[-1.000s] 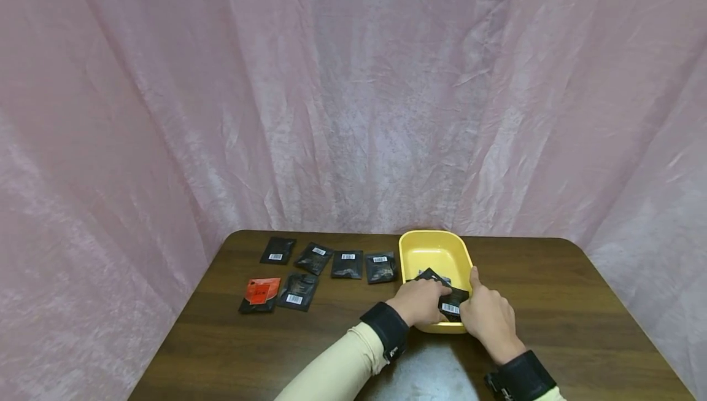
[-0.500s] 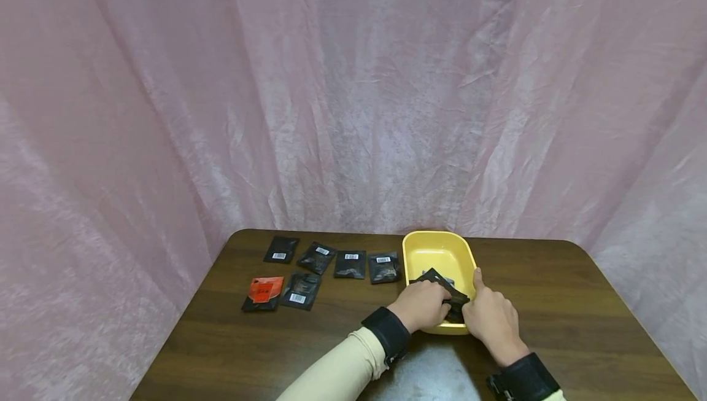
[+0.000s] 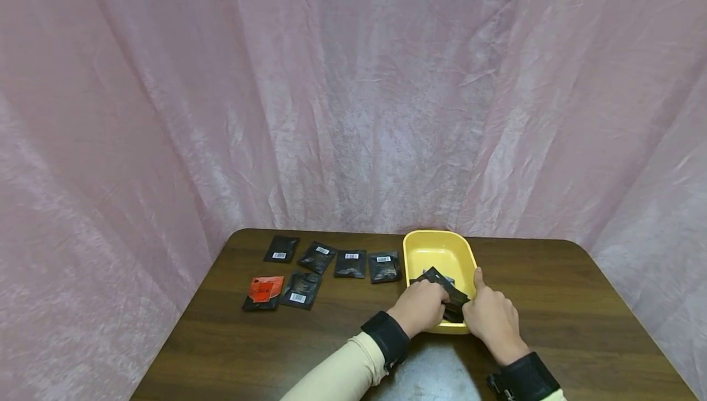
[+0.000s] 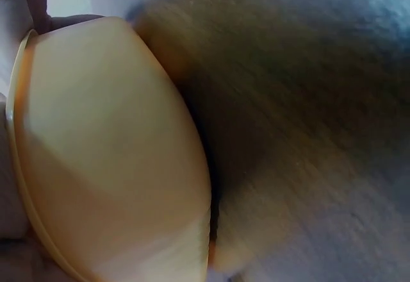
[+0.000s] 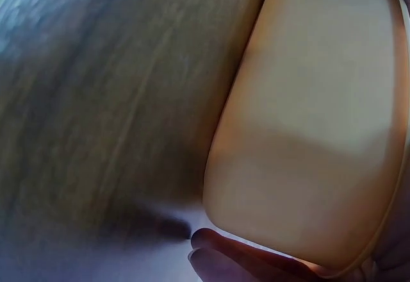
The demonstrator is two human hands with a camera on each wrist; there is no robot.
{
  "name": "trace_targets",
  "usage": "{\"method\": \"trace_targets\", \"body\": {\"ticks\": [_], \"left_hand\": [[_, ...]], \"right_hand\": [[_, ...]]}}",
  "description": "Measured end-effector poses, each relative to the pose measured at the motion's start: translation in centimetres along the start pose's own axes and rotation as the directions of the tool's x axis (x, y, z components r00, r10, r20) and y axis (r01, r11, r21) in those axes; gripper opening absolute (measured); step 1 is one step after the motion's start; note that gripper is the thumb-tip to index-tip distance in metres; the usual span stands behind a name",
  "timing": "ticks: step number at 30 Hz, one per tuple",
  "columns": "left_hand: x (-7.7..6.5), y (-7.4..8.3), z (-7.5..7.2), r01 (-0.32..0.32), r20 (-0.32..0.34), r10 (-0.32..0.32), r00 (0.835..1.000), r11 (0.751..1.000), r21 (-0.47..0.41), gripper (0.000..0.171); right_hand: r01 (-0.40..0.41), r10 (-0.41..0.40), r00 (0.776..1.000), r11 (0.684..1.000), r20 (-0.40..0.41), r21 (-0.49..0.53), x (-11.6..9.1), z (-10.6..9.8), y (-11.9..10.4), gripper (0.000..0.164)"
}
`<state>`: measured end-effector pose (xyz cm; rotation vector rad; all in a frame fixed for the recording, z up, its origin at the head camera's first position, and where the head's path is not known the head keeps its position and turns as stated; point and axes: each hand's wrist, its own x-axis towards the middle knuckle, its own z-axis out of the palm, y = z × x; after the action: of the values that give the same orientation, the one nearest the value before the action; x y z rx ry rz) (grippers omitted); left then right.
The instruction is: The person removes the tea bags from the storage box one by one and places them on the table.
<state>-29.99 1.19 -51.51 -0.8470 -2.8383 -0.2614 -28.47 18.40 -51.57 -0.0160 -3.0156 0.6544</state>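
A yellow plastic basin [image 3: 439, 247] stands on the wooden table, with several flat black packets [image 3: 433, 276] piled in its near half. My left hand [image 3: 420, 307] reaches over the basin's near left edge, its fingers curled at a black packet; the fingertips are partly hidden. My right hand [image 3: 491, 321] grips the basin's right side, thumb up along the rim. In the right wrist view its fingers [image 5: 221, 256] lie against the basin's outer wall [image 5: 307, 102]. The left wrist view shows mostly the near outer wall [image 4: 115, 147].
Several black packets with white barcode labels lie left of the basin, the nearest one [image 3: 384, 268] close to its wall. Farther left is an orange-and-black packet [image 3: 263, 292]. A pink curtain [image 3: 353, 112] hangs behind the table's back edge [image 3: 519, 239].
The left hand's fingers have curled in further over the packets, and the barcode seen between the hands is now covered. The right hand stays on the basin's rim.
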Motion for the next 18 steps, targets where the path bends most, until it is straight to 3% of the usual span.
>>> {"method": "trace_targets", "body": {"ticks": [13, 18], "left_hand": [[-0.45, 0.17, 0.35, -0.003, -0.033, 0.003, 0.999, 1.0, 0.015, 0.012], [-0.53, 0.49, -0.03, -0.036, -0.04, 0.039, 0.998, 0.998, 0.059, 0.015]], "right_hand": [[-0.001, 0.001, 1.0, 1.0, 0.006, 0.005, 0.09, 0.15, 0.15, 0.082], [-0.009, 0.008, 1.0, 1.0, 0.012, 0.004, 0.15, 0.02, 0.14, 0.082]]}}
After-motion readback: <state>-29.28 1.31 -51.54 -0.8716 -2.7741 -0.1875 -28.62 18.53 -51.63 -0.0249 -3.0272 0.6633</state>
